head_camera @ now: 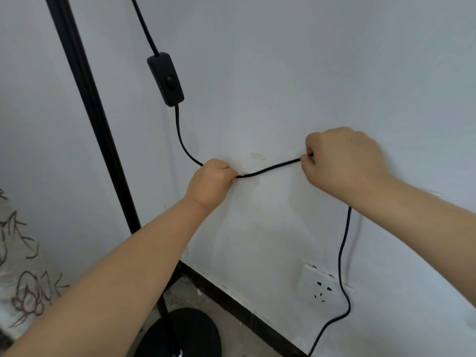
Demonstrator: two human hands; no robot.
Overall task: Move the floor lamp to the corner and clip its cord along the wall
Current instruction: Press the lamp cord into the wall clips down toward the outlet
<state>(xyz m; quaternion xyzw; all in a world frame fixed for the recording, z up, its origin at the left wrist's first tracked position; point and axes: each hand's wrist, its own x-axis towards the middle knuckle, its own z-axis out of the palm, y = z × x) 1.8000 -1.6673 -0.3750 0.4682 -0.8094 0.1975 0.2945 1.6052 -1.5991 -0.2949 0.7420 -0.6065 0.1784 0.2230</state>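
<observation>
The black floor lamp's pole (90, 112) stands in the corner on a round black base (190, 328). Its black cord (270, 168) hangs from the top through an inline switch (166, 78), curves down to my left hand (210, 184), runs along the white wall to my right hand (342, 161), then drops to the floor. My left hand pinches the cord against the wall at a small pale patch that may be a clip; it is mostly hidden. My right hand pinches the cord slightly higher, holding it taut.
A white wall socket (319, 284) sits low on the wall, with the cord hanging just to its right. A dark skirting strip (244, 307) runs along the bare concrete floor. Patterned fabric (23, 279) lies at the lower left.
</observation>
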